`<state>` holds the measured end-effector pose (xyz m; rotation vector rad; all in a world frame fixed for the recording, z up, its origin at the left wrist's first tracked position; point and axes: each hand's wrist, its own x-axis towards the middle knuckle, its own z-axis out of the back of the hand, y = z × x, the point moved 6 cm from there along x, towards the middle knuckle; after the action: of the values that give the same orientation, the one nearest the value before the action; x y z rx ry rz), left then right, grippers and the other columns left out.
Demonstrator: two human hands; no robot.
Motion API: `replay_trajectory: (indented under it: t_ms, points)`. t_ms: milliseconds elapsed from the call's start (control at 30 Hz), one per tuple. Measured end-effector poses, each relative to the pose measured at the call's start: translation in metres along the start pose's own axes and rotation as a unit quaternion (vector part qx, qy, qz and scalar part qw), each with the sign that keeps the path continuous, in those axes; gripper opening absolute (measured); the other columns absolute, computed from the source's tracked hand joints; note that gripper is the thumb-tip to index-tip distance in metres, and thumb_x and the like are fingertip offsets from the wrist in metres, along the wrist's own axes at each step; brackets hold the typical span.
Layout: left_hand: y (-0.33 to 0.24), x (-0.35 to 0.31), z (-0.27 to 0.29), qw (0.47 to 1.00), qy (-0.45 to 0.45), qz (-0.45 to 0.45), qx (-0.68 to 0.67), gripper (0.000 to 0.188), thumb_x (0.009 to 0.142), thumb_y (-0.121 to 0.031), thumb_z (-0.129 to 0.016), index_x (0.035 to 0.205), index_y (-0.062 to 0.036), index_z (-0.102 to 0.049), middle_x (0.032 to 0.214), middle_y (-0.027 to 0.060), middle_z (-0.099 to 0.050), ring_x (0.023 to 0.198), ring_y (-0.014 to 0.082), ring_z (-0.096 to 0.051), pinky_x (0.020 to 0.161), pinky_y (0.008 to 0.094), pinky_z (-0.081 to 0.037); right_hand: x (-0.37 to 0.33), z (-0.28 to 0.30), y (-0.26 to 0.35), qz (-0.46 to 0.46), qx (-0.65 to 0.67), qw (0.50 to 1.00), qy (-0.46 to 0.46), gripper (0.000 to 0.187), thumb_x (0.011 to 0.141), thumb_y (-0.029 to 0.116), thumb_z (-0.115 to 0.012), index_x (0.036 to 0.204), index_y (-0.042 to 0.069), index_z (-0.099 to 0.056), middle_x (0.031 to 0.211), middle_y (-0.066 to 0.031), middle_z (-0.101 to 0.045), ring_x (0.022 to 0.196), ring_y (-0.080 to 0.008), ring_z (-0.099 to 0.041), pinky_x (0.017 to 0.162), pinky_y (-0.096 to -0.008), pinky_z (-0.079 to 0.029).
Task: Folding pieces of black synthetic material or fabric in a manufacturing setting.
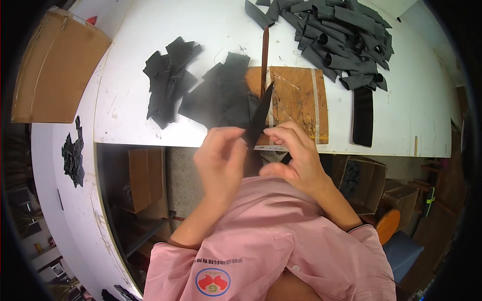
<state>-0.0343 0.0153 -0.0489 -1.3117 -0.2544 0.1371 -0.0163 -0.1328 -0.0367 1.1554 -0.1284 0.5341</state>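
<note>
Pink cloth makes the one shirt nearest, worn by the person whose two bare hands reach over the near edge of the table. The left hand pinches one black strip between thumb and finger. The right hand has its thumb spread well away from its fingers, and its fingertips are right by the strip; I cannot tell if they touch it. The strip is long and thin with a pointy top, and it leans up over one board. The board is brown, flat and scratched, with two pale bands running up it.

To the right lies one phone, black, smooth and flat. One thin brown stick pokes out past the far edge of the board. To the left are two piles of flat black cloth: the middle pile by the board, and the left pile beside it. Farther off sits one big heap of dark, rolled cloth tubes, too many to count. At the far left is one cardboard box, brown with flat sides. The table is white and smooth.
</note>
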Motion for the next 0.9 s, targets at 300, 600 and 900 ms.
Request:
replay_trajectory:
  t_ms: [300,600,900]
  points:
    - [-0.037,-0.001,-0.011,0.984,0.033,-0.153,0.085,0.009,0.074,0.007,-0.058,0.081,0.0022,-0.058,0.074,0.0058,-0.057,0.061,0.0073,-0.051,0.054,0.0177,-0.042,0.011,0.006,0.015,0.047,0.02,0.997,-0.062,0.024,0.065,0.003,-0.067,0.085,-0.002,-0.055,0.074,-0.0096,-0.053,0.066,-0.0207,-0.056,0.052,-0.028,-0.045]
    - [0.001,0.011,-0.003,0.97,0.005,0.162,-0.183,0.01,0.073,0.008,-0.057,0.079,0.0011,-0.053,0.065,0.0056,-0.057,0.041,0.0033,-0.042,0.034,0.0166,-0.03,0.017,-0.018,0.009,0.118,-0.185,0.972,-0.082,0.02,0.061,-0.003,-0.058,0.079,-0.001,-0.052,0.071,-0.0095,-0.047,0.06,-0.0244,-0.051,0.049,-0.0317,-0.042]
    - [0.005,0.015,-0.008,0.938,0.066,0.227,-0.255,0.019,0.067,0.009,-0.053,0.083,-0.0011,-0.051,0.064,-0.0022,-0.049,0.042,-0.0007,-0.031,0.036,0.0162,-0.021,0.009,-0.04,-0.04,-0.28,0.517,0.809,0.019,0.005,0.072,0.002,-0.06,0.075,-0.002,-0.059,0.068,0.0007,-0.049,0.053,-0.0055,-0.04,0.047,-0.0192,-0.032]
